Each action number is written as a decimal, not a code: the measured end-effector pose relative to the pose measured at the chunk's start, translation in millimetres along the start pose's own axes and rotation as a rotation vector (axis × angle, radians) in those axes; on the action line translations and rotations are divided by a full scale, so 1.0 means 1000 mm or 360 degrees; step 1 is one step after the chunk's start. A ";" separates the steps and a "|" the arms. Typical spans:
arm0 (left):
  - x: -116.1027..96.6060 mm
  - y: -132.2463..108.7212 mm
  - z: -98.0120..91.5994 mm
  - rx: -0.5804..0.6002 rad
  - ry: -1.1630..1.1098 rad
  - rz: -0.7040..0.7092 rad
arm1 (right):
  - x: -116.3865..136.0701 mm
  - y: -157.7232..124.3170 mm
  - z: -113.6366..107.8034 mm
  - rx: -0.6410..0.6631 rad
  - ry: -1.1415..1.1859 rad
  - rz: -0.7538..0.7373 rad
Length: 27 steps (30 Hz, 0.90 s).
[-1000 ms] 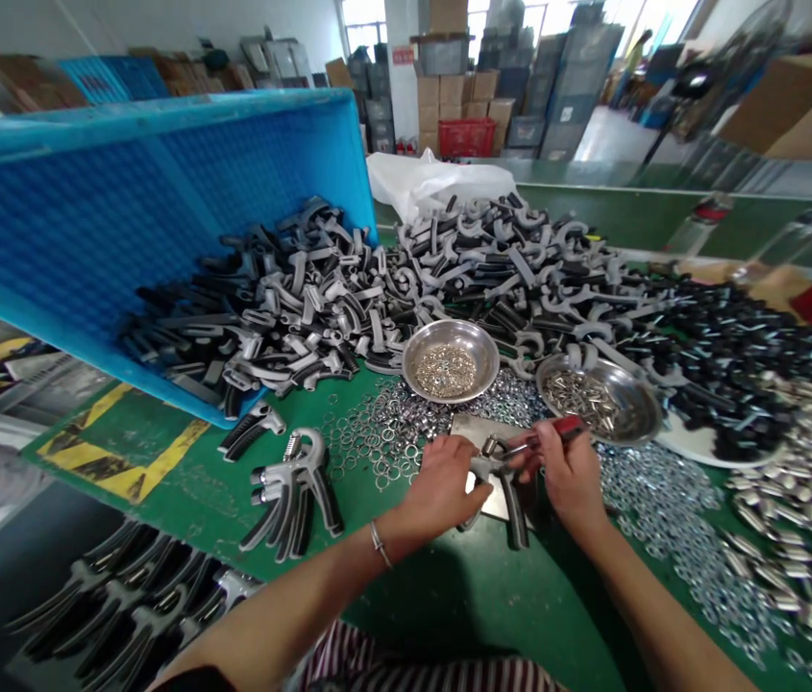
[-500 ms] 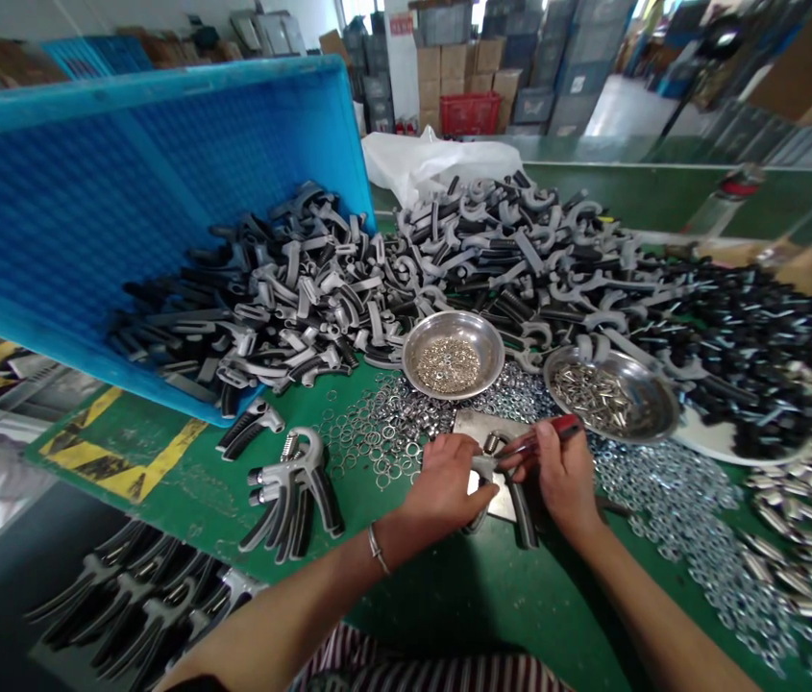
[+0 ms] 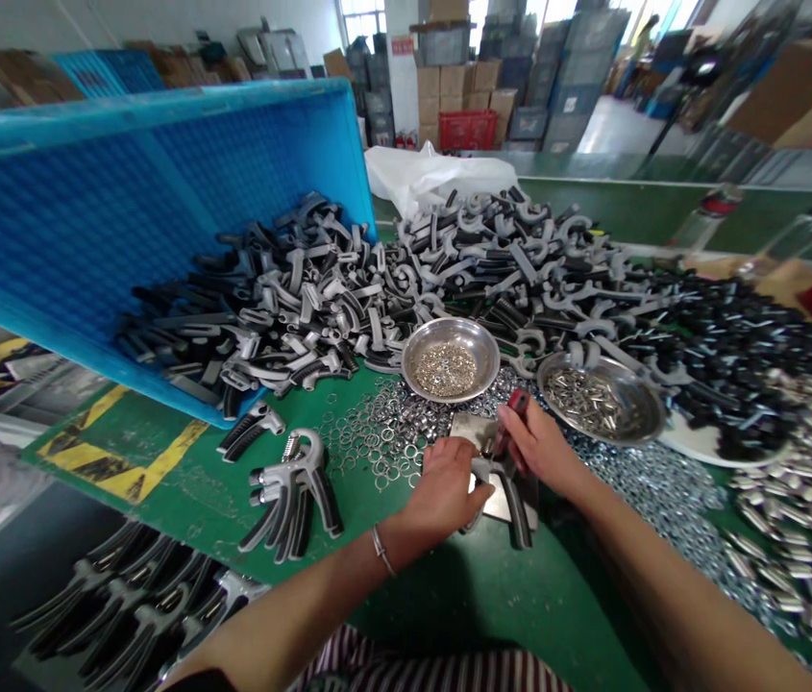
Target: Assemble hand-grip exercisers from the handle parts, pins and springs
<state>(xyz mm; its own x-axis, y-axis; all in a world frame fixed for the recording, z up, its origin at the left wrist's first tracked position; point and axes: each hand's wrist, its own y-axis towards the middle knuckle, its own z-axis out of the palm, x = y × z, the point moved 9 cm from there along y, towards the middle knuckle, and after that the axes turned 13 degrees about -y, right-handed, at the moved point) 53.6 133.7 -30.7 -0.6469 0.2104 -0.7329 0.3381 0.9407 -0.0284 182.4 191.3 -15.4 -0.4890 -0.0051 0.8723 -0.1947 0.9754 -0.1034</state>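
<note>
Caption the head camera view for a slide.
Left hand steadies a hand grip exerciser on a metal plate; right hand holds a red-handled tool.

"What lay where?"

"Item: tipped crate [image 3: 160, 192] at left on the tabletop [image 3: 160, 490], exerciser frames [image 3: 290, 298] heaped out before it."

"And the dishes?"

"Item: steel dish [image 3: 450, 359] of small parts at the heap's front edge; second dish [image 3: 600, 398] of pins to its right; loose rings [image 3: 369, 432] before them."

"Nearest?"

"Item: assembled exercisers [image 3: 291, 495] left of a steel plate [image 3: 467, 430]; metal sleeves [image 3: 801, 519] far right."

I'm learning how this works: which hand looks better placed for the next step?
Probably the right hand: it holds the red-handled tool, pointed at the hand gripper's head, while the left hand grips the gripper on the metal plate.
</note>
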 end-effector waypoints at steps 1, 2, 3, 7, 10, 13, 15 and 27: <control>0.000 0.001 0.000 0.0012 -0.0006 -0.0013 | 0.000 0.007 0.001 0.0107 0.0185 0.0022; -0.001 0.001 0.000 0.0025 -0.0013 -0.0023 | -0.002 0.013 -0.001 0.0157 0.0362 0.0041; -0.001 0.002 0.000 0.0038 -0.0021 -0.0032 | -0.005 0.017 -0.006 0.0143 0.0509 0.0052; 0.000 0.002 0.002 0.0047 -0.0031 -0.0042 | -0.032 0.012 -0.026 -0.0072 0.0509 0.0159; -0.001 -0.001 0.002 0.0035 -0.0015 -0.0033 | -0.041 -0.001 -0.042 -0.0235 -0.0307 0.0217; -0.007 0.002 -0.011 0.0094 0.0074 0.0077 | -0.034 -0.004 -0.062 -0.0306 -0.1117 0.0220; -0.011 0.015 -0.035 0.0094 0.0196 0.0206 | -0.034 0.001 -0.068 -0.0140 -0.1428 0.0229; 0.047 0.147 -0.102 0.0111 0.0933 0.0093 | 0.069 0.047 -0.029 0.0021 -0.1920 -0.0386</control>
<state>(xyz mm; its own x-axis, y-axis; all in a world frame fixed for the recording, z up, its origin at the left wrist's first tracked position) 2.9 309.2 0.1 -0.8887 0.3922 -0.2375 0.4160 0.9075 -0.0582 164.2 243.2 54.1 -0.9103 -0.3930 -0.1300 -0.3950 0.9186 -0.0111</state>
